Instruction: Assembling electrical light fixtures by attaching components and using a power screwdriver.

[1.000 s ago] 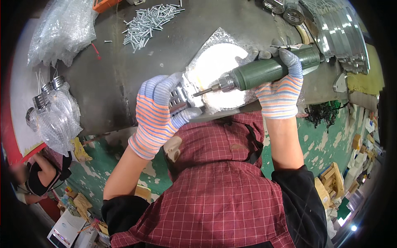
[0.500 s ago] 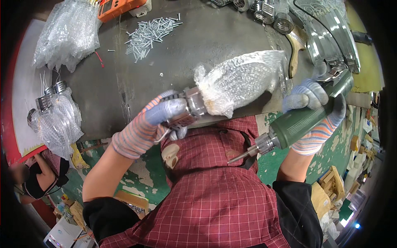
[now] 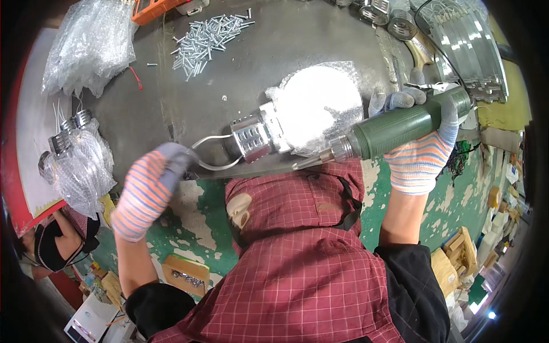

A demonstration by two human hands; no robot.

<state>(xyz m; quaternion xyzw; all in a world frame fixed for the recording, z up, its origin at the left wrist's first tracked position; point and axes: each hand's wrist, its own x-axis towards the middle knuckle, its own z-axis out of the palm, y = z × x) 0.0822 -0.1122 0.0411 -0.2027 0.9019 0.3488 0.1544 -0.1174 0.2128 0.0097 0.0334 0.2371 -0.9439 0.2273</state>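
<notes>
My right hand (image 3: 420, 150), in a striped knit glove, is wrapped round a green electric screwdriver (image 3: 400, 128) whose bit points left. A perforated metal socket (image 3: 251, 138) lies near the table's front edge. Bubble wrap (image 3: 323, 108), glaring brightly, covers the part joined to its right end. Pale wires (image 3: 214, 167) curve out of the socket's left end. Their far ends meet the fingertips of my left hand (image 3: 150, 188), also gloved. Its fingers are pressed together there, somewhat blurred. The screwdriver's tip is close to the front of the bubble wrap.
Loose screws (image 3: 206, 43) are heaped at the back of the dark table (image 3: 154, 114). Bubble-wrapped pieces (image 3: 83, 166) sit at the left edge, with more bubble wrap (image 3: 91, 51) behind. Stacked metal strips (image 3: 472, 54) and a brush (image 3: 420, 51) are at the back right. Another person (image 3: 63, 237) is at far left.
The socket has gone from my left hand to the table, and that hand has moved left to its wires. My right hand has raised the screwdriver and brought it left, nearer the bubble wrap.
</notes>
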